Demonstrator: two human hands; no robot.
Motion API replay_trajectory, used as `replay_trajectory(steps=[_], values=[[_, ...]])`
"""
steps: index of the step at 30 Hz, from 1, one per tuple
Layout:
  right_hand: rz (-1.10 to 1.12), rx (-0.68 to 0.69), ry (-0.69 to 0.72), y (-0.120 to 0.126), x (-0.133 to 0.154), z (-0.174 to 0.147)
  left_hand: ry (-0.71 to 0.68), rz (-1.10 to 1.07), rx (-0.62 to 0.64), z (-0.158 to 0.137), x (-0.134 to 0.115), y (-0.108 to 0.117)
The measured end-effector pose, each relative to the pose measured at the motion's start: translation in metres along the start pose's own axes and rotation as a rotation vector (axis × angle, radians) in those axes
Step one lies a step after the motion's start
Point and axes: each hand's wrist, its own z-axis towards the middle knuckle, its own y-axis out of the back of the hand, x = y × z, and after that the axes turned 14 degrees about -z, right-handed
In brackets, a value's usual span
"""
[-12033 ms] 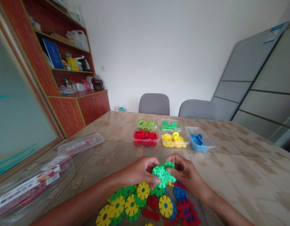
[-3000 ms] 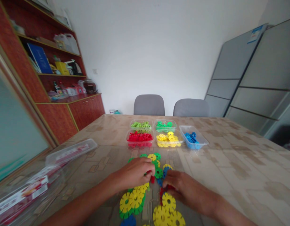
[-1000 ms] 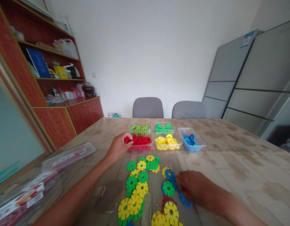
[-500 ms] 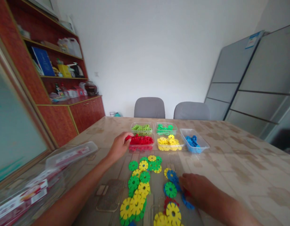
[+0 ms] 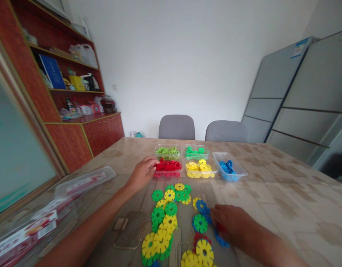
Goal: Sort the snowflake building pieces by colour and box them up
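Observation:
My left hand (image 5: 143,171) is at the left rim of a clear box of red pieces (image 5: 168,165), fingers slightly apart, with no piece visible between them. On the table, my right hand (image 5: 228,221) has its fingers curled down around a red notched disc (image 5: 221,227), mostly hidden beneath it. Next to those fingers lie blue notched discs (image 5: 202,206) and a green disc (image 5: 200,223). A chain of overlapping yellow and green notched discs (image 5: 170,222) runs along the middle. More yellow discs (image 5: 204,252) lie nearer me, over a red one.
Other clear boxes hold light green pieces (image 5: 167,151), green pieces (image 5: 197,151), yellow discs (image 5: 200,167) and blue discs (image 5: 228,167). Clear lids or boxes with labels (image 5: 86,181) lie at the left. Two grey chairs (image 5: 176,127) stand beyond the table.
The red piece that showed at my left fingertips is no longer seen there; those fingers have loosened beside the red box. My right hand stays in nearly the same place.

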Motion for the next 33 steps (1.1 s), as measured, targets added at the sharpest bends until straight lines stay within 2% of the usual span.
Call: replay_trajectory(steps=[7,14,20,25,30,33], values=[[0.022,-0.048,0.004,0.003,-0.003,-0.001,-0.053,-0.017,0.035,-0.004,-0.009,-0.006],[0.258,-0.083,-0.009,0.028,-0.008,-0.003,-0.066,-0.034,0.065,-0.005,-0.008,-0.009],[0.401,-0.248,0.041,0.028,-0.008,0.010,-0.071,-0.033,0.061,-0.006,-0.014,-0.008],[0.515,-0.438,0.094,0.036,-0.013,0.052,-0.128,-0.043,0.143,-0.008,-0.028,-0.014],[0.529,-0.532,0.016,0.063,-0.022,0.123,-0.162,-0.040,0.204,-0.011,-0.031,-0.019],[0.539,-0.568,-0.042,0.073,-0.025,0.154,-0.150,-0.020,0.211,-0.011,-0.028,-0.017]])
